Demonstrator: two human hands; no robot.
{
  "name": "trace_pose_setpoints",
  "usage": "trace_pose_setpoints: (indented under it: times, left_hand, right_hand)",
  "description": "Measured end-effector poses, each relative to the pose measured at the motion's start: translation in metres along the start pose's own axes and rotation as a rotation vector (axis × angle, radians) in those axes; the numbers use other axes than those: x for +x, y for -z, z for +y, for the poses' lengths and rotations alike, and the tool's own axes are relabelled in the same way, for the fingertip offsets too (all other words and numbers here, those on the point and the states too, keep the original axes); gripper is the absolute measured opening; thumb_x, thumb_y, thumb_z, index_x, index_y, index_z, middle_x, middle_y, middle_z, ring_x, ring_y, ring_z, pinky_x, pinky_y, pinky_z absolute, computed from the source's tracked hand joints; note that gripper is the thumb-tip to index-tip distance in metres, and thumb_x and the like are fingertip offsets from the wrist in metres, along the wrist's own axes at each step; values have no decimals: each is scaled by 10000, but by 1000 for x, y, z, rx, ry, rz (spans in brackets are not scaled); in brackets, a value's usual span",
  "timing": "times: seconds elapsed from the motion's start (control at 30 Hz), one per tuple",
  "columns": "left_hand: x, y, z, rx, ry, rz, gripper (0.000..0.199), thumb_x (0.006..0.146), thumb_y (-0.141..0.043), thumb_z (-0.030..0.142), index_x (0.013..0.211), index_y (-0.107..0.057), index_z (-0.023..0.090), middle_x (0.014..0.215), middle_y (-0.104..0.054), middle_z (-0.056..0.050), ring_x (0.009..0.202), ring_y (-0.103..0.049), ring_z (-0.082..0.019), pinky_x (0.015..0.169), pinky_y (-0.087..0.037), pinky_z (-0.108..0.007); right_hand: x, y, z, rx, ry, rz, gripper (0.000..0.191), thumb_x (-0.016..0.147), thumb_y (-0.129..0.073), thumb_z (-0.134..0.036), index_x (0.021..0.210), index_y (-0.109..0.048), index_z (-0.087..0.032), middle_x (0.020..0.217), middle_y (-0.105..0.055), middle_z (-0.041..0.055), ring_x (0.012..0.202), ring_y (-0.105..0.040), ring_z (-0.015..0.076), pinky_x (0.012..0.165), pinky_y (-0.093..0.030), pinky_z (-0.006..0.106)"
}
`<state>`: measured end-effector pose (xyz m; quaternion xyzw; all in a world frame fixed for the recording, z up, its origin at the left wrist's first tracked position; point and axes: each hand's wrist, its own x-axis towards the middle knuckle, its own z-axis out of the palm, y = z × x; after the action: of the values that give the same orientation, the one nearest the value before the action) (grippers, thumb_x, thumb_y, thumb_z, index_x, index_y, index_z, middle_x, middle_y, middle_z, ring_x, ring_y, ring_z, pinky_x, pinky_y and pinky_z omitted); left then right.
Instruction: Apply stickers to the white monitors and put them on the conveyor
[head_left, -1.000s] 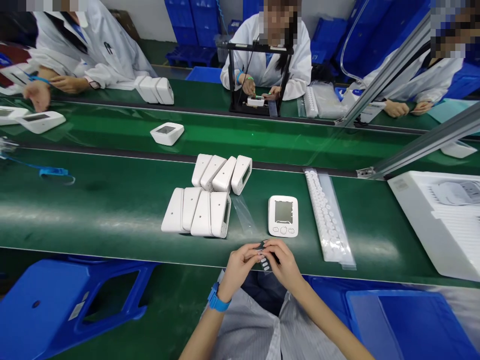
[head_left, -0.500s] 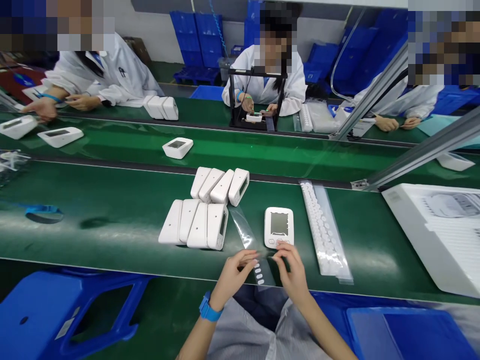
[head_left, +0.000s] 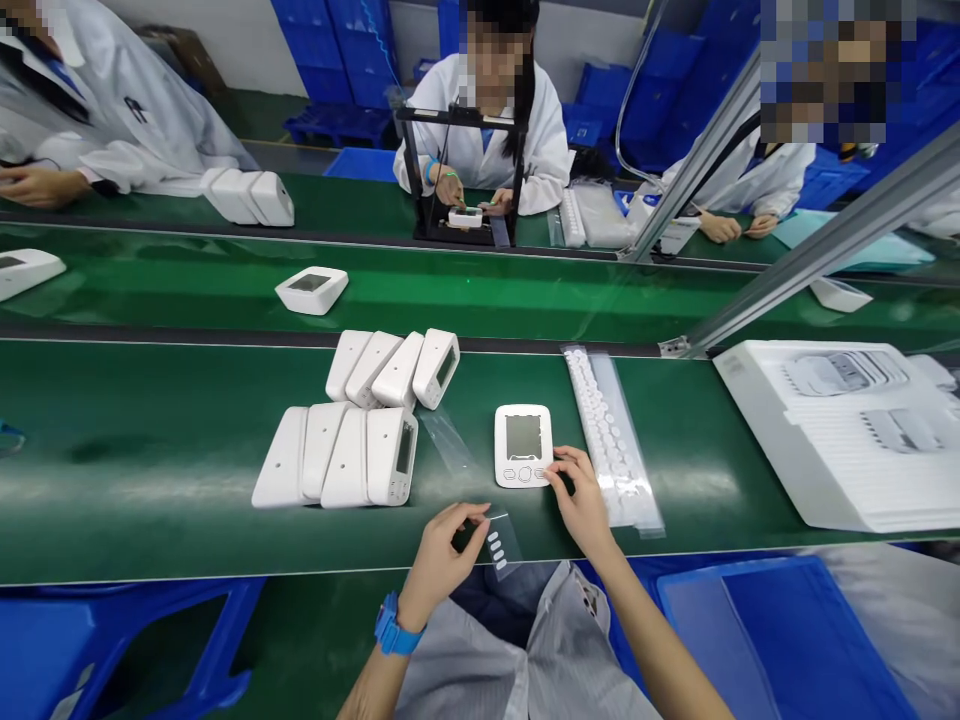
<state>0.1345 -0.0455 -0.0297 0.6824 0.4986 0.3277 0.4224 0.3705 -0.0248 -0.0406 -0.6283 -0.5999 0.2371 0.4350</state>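
Observation:
A white device with a grey screen point(head_left: 523, 446) lies face up on the green bench. My right hand point(head_left: 581, 500) is at its lower right corner, thumb and fingertips close together on the edge; anything between them is too small to make out. Nearer the bench edge, my left hand point(head_left: 448, 548) pinches a clear strip point(head_left: 504, 546) bearing several small white oval pieces. Another clear film point(head_left: 448, 440) lies left of the device. Several white devices point(head_left: 346, 455) lean together in two rows on the left.
Clear bags of round white pieces point(head_left: 611, 440) lie right of the device, with a white foam tray point(head_left: 847, 450) beyond. A metal post point(head_left: 795, 265) rises behind. More devices sit on the belt point(head_left: 420, 295); co-workers sit across it.
My hands have moved apart: the right has gone to the device's lower right corner, the left keeps the strip near the bench edge. The whole view has shifted.

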Motion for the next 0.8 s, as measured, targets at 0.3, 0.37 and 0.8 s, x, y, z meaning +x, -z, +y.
trace_pose_setpoints:
  times: [0.3, 0.37, 0.8]
  left_hand:
    - [-2, 0, -6, 17, -36, 27, 191, 928, -569, 263, 1045, -708, 202, 873, -751, -57, 805, -690, -199, 698, -548, -304]
    - [-2, 0, -7, 18, -40, 28, 196, 929, -570, 272, 1051, -709, 206, 874, -752, -58, 805, -690, -202, 698, -552, -308]
    - [-3, 0, -7, 22, -49, 39, 184, 922, -579, 255, 1034, -715, 199, 873, -755, -54, 805, -699, -202, 699, -550, -300]
  right_hand:
    - [3, 1, 1, 38, 4, -54, 203, 949, -557, -344, 828, -652, -211, 1131, -577, 121, 983, -666, 231, 799, -614, 384]
    - [4, 1, 0, 37, 7, -57, 200, 946, -556, -336, 821, -652, -212, 1128, -581, 123, 951, -674, 232, 768, -622, 381]
    - [7, 3, -6, -19, 4, -80, 190, 946, -531, -276, 808, -641, -209, 1157, -576, 131, 960, -661, 251, 797, -579, 411]
